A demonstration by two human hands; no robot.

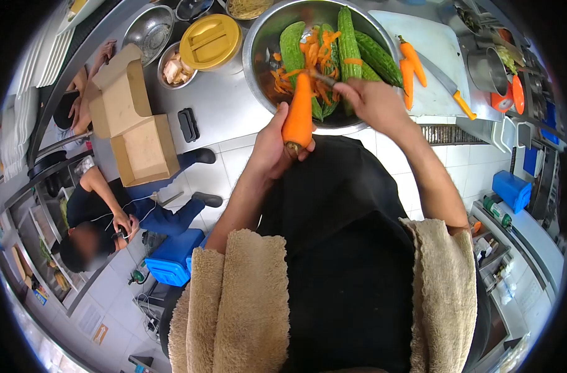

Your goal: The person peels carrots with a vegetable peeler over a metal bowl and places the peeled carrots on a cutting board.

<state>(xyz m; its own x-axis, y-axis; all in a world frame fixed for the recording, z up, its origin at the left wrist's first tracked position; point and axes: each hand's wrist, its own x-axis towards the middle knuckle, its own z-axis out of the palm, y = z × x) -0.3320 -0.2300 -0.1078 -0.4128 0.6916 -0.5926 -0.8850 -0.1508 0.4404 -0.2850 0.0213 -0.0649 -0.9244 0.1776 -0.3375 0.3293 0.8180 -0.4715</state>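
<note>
My left hand (272, 140) is closed around an orange carrot (299, 115), its stem end toward me and its tip over the metal bowl (253, 59). In my right hand (376, 102) is a peeler (322, 78), its head close to the carrot's tip; my fingers hide most of the handle. Orange peelings (317, 53) lie in the bowl on several long green ridged gourds (347, 37). Two more carrots (413, 62) rest on the white cutting board (389, 25), beside a knife (442, 78) with a yellow handle.
Left of the bowl stand a yellow-lidded container (212, 40), a small bowl of pale chunks (176, 67) and an open cardboard box (143, 149). A black case (188, 124) lies on the counter. At left a person (109, 205) sits holding a small device. Metal pots (487, 68) stand at right.
</note>
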